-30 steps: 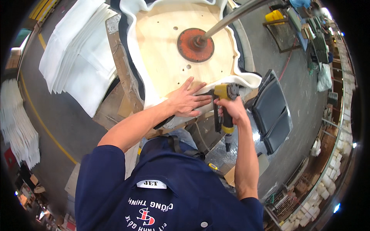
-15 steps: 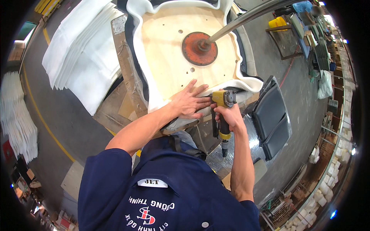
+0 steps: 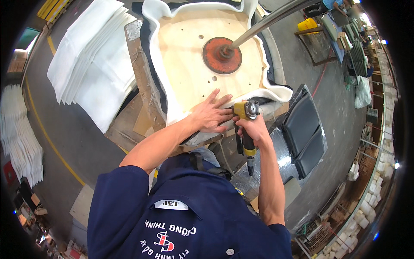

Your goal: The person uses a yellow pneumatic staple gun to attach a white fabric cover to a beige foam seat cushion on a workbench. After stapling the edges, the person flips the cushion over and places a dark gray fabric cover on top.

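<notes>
A pale plywood seat board (image 3: 181, 64) lies face up, with white foam padding (image 3: 176, 113) wrapped up round its edges and dark cover material beneath. An orange round press plate (image 3: 211, 64) on a metal rod (image 3: 271, 21) rests on the board. My left hand (image 3: 212, 115) lies with fingers spread over the board's near edge and the foam. My right hand (image 3: 254, 129) grips a yellow and black pneumatic staple gun (image 3: 246, 110). Its nose is at the near edge, just right of my left fingertips; the exact contact point is hidden.
White padding sheets (image 3: 92, 64) are stacked at the left, with another pile (image 3: 21, 134) farther out. Black upholstered cushions (image 3: 304, 134) lie on shiny wrapping at the right. Beyond stand a yellow bucket (image 3: 307, 24) on a metal-framed table and another person (image 3: 333, 4).
My right hand and the staple gun have shifted slightly left, closer to my left fingers. My left hand stays nearly in the same place on the board.
</notes>
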A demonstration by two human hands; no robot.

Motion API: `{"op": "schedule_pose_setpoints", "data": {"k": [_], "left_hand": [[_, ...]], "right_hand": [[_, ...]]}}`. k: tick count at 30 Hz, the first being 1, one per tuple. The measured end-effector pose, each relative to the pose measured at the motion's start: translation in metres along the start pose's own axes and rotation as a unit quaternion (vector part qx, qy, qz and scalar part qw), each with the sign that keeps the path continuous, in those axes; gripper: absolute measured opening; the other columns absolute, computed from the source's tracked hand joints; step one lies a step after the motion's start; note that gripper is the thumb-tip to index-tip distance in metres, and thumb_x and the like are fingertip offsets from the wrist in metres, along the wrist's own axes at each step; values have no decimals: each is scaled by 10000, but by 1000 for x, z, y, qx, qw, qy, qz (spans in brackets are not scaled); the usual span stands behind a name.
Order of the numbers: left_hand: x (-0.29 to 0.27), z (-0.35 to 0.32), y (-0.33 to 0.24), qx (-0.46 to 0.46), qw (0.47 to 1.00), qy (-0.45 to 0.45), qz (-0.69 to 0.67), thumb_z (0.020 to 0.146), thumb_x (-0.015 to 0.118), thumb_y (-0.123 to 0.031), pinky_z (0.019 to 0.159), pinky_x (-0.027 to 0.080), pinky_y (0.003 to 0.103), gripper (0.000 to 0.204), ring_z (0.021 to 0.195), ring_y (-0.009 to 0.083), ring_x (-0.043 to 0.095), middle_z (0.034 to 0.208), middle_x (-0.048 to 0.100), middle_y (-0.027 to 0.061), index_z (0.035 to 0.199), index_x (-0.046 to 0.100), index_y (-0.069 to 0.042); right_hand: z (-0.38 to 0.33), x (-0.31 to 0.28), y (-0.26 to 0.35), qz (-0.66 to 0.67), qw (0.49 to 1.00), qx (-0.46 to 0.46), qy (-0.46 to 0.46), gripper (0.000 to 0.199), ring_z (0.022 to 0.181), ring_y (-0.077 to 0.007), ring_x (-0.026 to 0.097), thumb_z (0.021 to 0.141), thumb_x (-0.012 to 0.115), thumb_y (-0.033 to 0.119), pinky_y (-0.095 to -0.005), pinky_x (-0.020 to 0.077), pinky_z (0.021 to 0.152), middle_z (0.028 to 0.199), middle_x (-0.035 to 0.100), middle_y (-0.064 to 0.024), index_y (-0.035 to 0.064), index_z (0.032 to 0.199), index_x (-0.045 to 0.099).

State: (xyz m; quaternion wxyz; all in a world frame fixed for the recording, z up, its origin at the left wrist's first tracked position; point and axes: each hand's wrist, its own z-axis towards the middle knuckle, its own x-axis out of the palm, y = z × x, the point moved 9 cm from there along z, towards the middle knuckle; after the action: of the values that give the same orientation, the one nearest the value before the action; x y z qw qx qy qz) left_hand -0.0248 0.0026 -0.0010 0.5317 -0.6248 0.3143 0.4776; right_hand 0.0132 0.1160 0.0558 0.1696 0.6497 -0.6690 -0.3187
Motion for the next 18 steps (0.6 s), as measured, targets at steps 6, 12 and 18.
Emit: {"op": "schedule_pose_setpoints", "data": {"k": [6, 12, 18], "left_hand": [[3, 2, 0, 3, 1000, 4, 2, 998, 393, -622, 1258, -26, 678, 641, 1612, 275, 107, 1568, 502, -95, 1551, 490, -312], [1, 1, 1, 0, 1000, -19, -25, 991, 416, -623, 1262, -15, 670, 629, 1610, 273, 100, 1555, 506, -88, 1513, 534, -292], [1, 0, -1, 8, 999, -26, -37, 993, 434, -607, 1260, -31, 672, 604, 1613, 288, 75, 1518, 541, -63, 1470, 587, -269]], "right_hand": [[6, 2, 3, -48, 998, 12, -35, 331, 579, -158, 631, 813, 669, -2, -310, 531, 530, 814, 679, -83, -29, 1142, 643], [1, 2, 7, 3, 999, -5, -32, 351, 563, -180, 629, 797, 656, -11, -339, 533, 508, 809, 656, -90, -33, 1140, 584], [-5, 8, 2, 30, 999, -13, -27, 434, 590, -168, 635, 813, 644, -21, -313, 533, 523, 887, 673, -89, 0, 1240, 572]]}}
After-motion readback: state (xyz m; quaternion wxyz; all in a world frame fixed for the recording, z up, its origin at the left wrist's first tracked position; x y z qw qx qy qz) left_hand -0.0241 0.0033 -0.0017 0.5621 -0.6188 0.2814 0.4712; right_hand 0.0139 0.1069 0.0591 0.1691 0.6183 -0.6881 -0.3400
